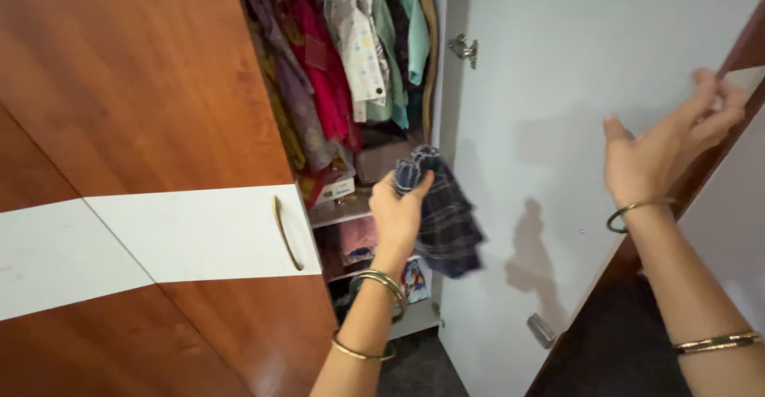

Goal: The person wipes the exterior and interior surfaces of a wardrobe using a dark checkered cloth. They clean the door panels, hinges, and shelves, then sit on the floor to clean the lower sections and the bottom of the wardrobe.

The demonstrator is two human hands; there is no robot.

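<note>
My left hand is raised in front of the open wardrobe and grips a dark checked cloth that hangs down from my fingers. My right hand reaches to the right and holds the edge of the open wardrobe door, whose inner side is pale white. Both wrists carry gold bangles. Inside the wardrobe, several garments in pink, green and cream hang on a rail above shelves.
The closed left wardrobe door is brown wood with a white band and a curved brass handle. Shelves hold folded items and a small box. A metal hinge sits on the open door. Dark floor lies below.
</note>
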